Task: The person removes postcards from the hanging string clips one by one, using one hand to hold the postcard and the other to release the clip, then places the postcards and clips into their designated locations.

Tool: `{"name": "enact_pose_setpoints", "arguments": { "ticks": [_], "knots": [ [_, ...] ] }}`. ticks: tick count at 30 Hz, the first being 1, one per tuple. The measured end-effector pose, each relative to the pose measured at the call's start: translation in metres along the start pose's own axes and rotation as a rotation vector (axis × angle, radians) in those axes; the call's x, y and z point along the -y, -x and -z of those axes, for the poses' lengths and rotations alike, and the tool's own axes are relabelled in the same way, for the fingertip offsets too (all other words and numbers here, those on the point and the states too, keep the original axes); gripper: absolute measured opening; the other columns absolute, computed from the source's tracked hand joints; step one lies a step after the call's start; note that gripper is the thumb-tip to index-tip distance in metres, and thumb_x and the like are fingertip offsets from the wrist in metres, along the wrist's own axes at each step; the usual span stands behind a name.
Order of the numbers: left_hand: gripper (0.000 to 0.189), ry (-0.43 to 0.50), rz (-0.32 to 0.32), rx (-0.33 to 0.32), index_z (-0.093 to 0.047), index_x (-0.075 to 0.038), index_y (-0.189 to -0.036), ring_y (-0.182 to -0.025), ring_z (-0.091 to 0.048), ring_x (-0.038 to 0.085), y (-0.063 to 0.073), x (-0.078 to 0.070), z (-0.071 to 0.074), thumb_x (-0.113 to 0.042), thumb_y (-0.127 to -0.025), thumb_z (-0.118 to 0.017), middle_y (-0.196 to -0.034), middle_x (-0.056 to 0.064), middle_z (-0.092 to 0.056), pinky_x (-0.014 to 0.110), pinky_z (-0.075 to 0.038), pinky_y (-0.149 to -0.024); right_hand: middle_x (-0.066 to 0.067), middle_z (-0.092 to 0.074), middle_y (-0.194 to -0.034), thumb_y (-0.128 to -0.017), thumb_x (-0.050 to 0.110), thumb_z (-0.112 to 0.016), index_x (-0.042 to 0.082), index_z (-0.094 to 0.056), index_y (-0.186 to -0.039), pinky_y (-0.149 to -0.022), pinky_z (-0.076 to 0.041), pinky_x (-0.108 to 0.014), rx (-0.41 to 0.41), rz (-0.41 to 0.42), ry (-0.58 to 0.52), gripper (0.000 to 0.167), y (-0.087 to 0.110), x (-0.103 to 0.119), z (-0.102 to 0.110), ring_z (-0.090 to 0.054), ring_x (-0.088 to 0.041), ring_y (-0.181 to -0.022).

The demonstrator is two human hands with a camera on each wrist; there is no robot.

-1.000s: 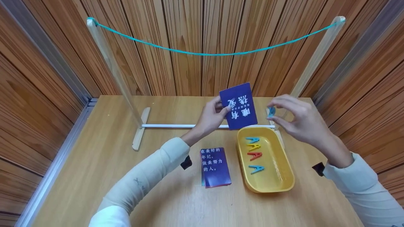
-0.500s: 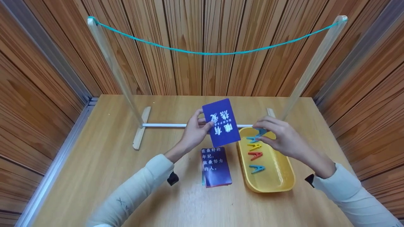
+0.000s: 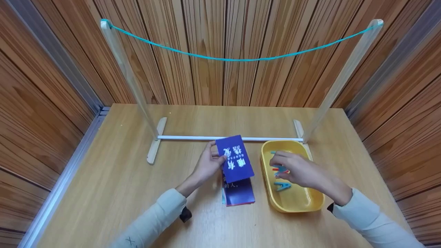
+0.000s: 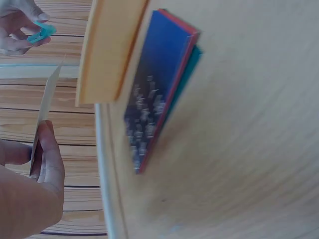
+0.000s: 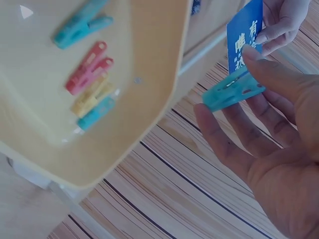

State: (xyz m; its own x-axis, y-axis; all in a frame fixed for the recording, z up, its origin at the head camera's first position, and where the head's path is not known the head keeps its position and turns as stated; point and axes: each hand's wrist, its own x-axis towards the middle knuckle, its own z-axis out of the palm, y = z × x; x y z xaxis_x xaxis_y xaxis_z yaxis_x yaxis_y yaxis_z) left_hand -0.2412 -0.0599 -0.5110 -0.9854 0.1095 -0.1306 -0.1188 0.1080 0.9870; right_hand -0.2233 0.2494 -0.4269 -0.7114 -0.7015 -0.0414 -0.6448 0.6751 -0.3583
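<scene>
My left hand pinches a dark blue card with white characters between thumb and fingers. The card is tilted above a stack of similar cards and partly covers it in the head view. Over the yellow basin, my right hand holds a blue clothespin by thumb and fingertips. Inside the basin lie a blue clothespin, a red clothespin, a yellow clothespin and another blue clothespin. From the head view, the right hand hides some of these.
A wooden stand rises behind, with a left post, a right post and a white bottom rod. A teal cord sags between the post tops. Wood-panelled walls enclose the table.
My left hand has brought the card down and leftward, to over the stack. My right hand has moved left and down with the clothespin, from beside the basin to over it.
</scene>
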Motion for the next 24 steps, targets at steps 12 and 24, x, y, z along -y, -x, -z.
{"name": "enact_pose_setpoints", "arguments": {
  "ticks": [12, 24],
  "knots": [
    [0.078, -0.136, 0.119, 0.058, -0.022, -0.015, -0.167, -0.085, -0.077, 0.021, 0.013, 0.035, 0.002, -0.009, -0.103, -0.065, -0.123, 0.023, -0.073, 0.031, -0.057, -0.054, -0.003, -0.073, -0.109, -0.089, 0.011, -0.084, 0.012, -0.073, -0.118, -0.087, -0.065, -0.037, 0.208, -0.117, 0.039, 0.031, 0.0, -0.004, -0.039, -0.067, -0.016, -0.094],
    [0.078, -0.196, 0.133, 0.166, -0.025, -0.015, -0.165, -0.069, -0.075, 0.019, 0.02, 0.046, 0.001, -0.008, -0.1, -0.067, -0.111, 0.018, -0.077, 0.027, -0.055, -0.051, -0.002, -0.072, -0.098, -0.084, 0.004, -0.086, 0.011, -0.074, -0.11, -0.084, -0.063, -0.039, 0.305, -0.135, 0.002, 0.029, 0.004, -0.008, -0.052, -0.061, -0.012, -0.083]
  ]
}}
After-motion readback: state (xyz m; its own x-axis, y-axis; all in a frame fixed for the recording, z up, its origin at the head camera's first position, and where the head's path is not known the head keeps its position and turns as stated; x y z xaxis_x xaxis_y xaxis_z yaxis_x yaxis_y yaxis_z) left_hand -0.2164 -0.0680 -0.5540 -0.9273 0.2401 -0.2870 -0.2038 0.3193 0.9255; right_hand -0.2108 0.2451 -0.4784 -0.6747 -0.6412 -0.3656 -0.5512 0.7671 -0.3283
